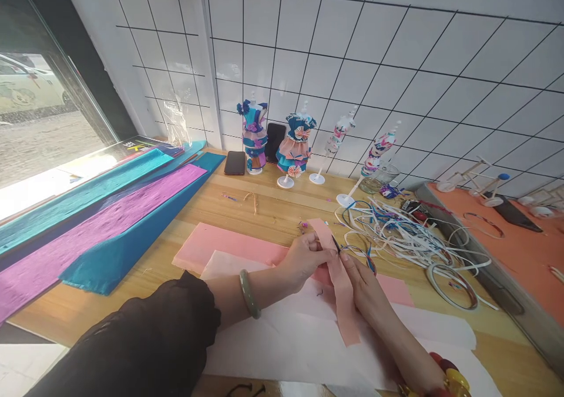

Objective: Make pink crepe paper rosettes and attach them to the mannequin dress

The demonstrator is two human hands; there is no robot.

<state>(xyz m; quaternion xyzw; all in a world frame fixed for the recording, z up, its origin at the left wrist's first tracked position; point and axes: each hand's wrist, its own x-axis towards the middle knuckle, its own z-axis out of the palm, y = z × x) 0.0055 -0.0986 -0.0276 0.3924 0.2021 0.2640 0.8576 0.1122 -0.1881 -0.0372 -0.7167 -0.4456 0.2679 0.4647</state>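
Note:
Both hands meet over a narrow strip of pink crepe paper (346, 312), which runs from above my fingers down toward me. My left hand (302, 263), with a green bangle at the wrist, pinches the strip near its middle. My right hand (363, 282) is closed on the strip's right side, close to the left fingertips. A thin dark pointed thing (336, 244) shows between the fingertips; its kind is unclear. Beneath the hands lie a pink paper sheet (233, 246) and white paper sheets (273, 344).
Blue and purple crepe paper (132, 226) lies at left. Several small dress forms (294, 150) stand along the tiled wall, near a phone (235, 163). Tangled white strips (396, 229) and a tape roll (452, 285) lie at right, beside an orange-topped surface (506, 250).

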